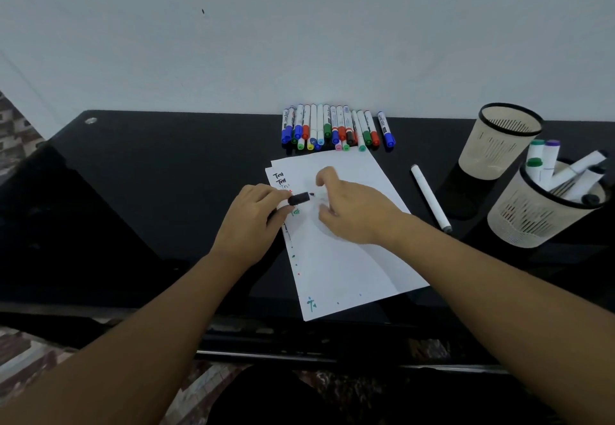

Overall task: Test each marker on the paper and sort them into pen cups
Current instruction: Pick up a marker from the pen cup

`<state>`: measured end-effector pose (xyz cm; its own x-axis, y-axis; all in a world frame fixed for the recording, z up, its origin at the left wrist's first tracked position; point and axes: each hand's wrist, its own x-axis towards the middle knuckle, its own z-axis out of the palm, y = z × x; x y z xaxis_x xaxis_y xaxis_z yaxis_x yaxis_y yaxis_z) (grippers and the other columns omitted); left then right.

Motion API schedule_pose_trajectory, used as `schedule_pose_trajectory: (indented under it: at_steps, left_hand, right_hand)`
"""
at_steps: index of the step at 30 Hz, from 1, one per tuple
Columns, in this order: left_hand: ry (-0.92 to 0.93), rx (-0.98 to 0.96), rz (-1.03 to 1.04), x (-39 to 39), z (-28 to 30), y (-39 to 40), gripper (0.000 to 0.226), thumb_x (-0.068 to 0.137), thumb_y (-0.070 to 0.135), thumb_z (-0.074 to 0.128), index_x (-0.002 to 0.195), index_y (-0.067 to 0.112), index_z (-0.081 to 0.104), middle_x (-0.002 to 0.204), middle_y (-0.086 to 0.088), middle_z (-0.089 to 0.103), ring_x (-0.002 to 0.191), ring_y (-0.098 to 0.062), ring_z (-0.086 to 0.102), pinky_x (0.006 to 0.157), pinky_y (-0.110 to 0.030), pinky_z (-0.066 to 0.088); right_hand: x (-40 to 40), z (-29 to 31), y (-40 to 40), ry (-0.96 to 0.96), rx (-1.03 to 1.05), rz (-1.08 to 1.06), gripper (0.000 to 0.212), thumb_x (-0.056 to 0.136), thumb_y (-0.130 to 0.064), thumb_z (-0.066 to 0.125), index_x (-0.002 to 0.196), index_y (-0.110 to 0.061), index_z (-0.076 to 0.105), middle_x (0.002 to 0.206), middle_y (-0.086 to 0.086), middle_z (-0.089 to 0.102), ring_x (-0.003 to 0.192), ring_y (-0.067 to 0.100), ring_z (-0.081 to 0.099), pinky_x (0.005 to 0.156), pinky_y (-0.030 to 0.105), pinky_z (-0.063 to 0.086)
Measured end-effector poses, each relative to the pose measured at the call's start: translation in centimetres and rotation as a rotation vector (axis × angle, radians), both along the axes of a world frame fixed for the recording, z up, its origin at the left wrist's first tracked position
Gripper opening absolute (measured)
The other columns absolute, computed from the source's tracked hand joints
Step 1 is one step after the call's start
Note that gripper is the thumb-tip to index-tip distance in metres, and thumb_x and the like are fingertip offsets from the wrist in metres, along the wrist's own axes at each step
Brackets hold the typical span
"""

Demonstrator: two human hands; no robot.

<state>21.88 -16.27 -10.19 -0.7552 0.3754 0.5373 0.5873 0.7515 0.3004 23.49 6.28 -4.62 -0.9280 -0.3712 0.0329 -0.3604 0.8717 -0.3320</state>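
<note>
Two hands met over the paper (346,258), which lay on the black table (149,175) with "Test" scribbles along its left edge. The left hand (254,221) pinched a black cap (298,198) between thumb and fingers, over the paper's left edge. The right hand (352,211) was blurred, its fingers curled just right of the cap; a dark marker tip showed between the two hands, but whether the right hand gripped a marker could not be told. Behind the paper, a row of capped markers (336,128) lay side by side against the wall. One white marker (430,196) lay alone on the table to the right of the paper. Farther right stood two pen cups: the far cup (499,145) showed nothing inside, and the near cup (539,214) held several markers.
</note>
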Motion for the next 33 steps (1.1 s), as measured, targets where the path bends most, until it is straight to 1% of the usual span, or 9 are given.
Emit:
schedule_pose_trajectory:
  at_steps: [3, 6, 10, 13, 16, 20, 23, 30, 33]
  left_hand:
    - [-0.112, 0.009, 0.119, -0.1, -0.2, -1.0, 0.025, 0.098, 0.027, 0.065, 0.121, 0.019, 0.069, 0.112, 0.004, 0.063, 0.105, -0.020, 0.050, 0.087, -0.045, 0.050]
    - [-0.211, -0.031, 0.142, -0.3, -0.2, -2.2, 0.029, 0.097, 0.036, 0.063, 0.124, 0.024, 0.068, 0.115, 0.005, 0.059, 0.109, -0.020, 0.047, 0.091, -0.049, 0.049]
    - [-0.298, -0.144, 0.092, 0.2, 0.0, -2.8, 0.056, 0.102, 0.052, 0.047, 0.154, 0.035, 0.037, 0.142, 0.001, 0.049, 0.130, -0.022, 0.040, 0.109, -0.047, 0.039]
    - [-0.320, -0.278, 0.025, 0.4, 0.1, -2.6, 0.060, 0.099, 0.066, 0.027, 0.157, 0.052, 0.018, 0.160, 0.003, 0.033, 0.145, -0.021, 0.028, 0.118, -0.047, 0.025]
    - [-0.366, -0.361, 0.021, 0.3, 0.3, -2.6, 0.059, 0.095, 0.074, 0.015, 0.152, 0.061, 0.018, 0.165, 0.005, 0.025, 0.149, -0.019, 0.020, 0.120, -0.046, 0.016]
    - [-0.394, -0.375, 0.031, 0.3, 0.5, -2.6, 0.067, 0.090, 0.079, 0.012, 0.151, 0.057, 0.028, 0.166, 0.008, 0.021, 0.150, -0.016, 0.014, 0.121, -0.045, 0.012]
    - [-0.403, -0.366, 0.032, 0.2, 0.7, -2.6, 0.070, 0.089, 0.081, 0.014, 0.152, 0.055, 0.031, 0.167, 0.010, 0.021, 0.150, -0.016, 0.014, 0.122, -0.046, 0.012]
    - [-0.395, -0.320, 0.043, 0.3, 0.4, -2.7, 0.069, 0.087, 0.083, 0.020, 0.149, 0.055, 0.037, 0.166, 0.011, 0.025, 0.150, -0.014, 0.018, 0.121, -0.046, 0.015]
    - [-0.385, -0.298, 0.042, 0.3, 0.3, -2.6, 0.070, 0.086, 0.083, 0.023, 0.147, 0.054, 0.040, 0.165, 0.011, 0.027, 0.149, -0.014, 0.019, 0.120, -0.045, 0.015]
  right_hand:
    - [0.3, 0.8, 0.8, -0.108, -0.181, -0.028, 0.034, 0.102, -0.003, 0.038, 0.125, -0.028, 0.037, 0.096, 0.008, 0.061, 0.083, 0.025, 0.061, 0.068, 0.040, 0.049]
    - [0.7, 1.3, 0.6, -0.159, -0.435, -0.144, 0.036, 0.103, -0.003, 0.036, 0.106, -0.025, 0.065, 0.113, -0.005, 0.065, 0.100, 0.011, 0.066, 0.078, 0.028, 0.049]
    - [0.7, 0.6, -0.3, -0.375, -0.788, -0.240, 0.048, 0.100, -0.001, 0.036, 0.112, -0.031, 0.071, 0.119, -0.007, 0.065, 0.108, 0.010, 0.068, 0.100, 0.039, 0.054]
    - [1.2, -0.1, -0.7, -0.421, -0.717, -0.196, 0.052, 0.099, 0.006, 0.040, 0.121, -0.036, 0.061, 0.121, -0.006, 0.060, 0.108, 0.013, 0.065, 0.089, 0.037, 0.059]
    - [1.6, -0.6, -0.8, -0.249, -0.589, -0.186, 0.038, 0.101, -0.001, 0.048, 0.116, -0.035, 0.054, 0.108, -0.002, 0.062, 0.090, 0.017, 0.062, 0.075, 0.032, 0.054]
    - [1.8, -1.1, -1.8, -0.174, -0.852, -0.248, 0.008, 0.110, -0.034, 0.046, 0.116, -0.031, 0.050, 0.094, -0.002, 0.065, 0.080, 0.013, 0.068, 0.080, 0.033, 0.054]
    - [2.4, -1.3, -2.8, -0.145, -1.000, -0.341, 0.032, 0.106, -0.053, 0.045, 0.119, -0.028, 0.060, 0.076, -0.004, 0.059, 0.072, 0.008, 0.059, 0.075, 0.029, 0.050]
    - [3.1, -3.4, -3.4, -0.096, -0.891, -0.367, 0.006, 0.100, -0.037, 0.065, 0.101, -0.034, 0.071, 0.089, -0.009, 0.076, 0.091, 0.005, 0.071, 0.092, 0.038, 0.058]
    - [3.0, -3.4, -3.5, -0.079, -0.832, -0.361, 0.008, 0.101, -0.036, 0.065, 0.103, -0.030, 0.069, 0.090, -0.011, 0.076, 0.092, 0.005, 0.071, 0.093, 0.039, 0.056]
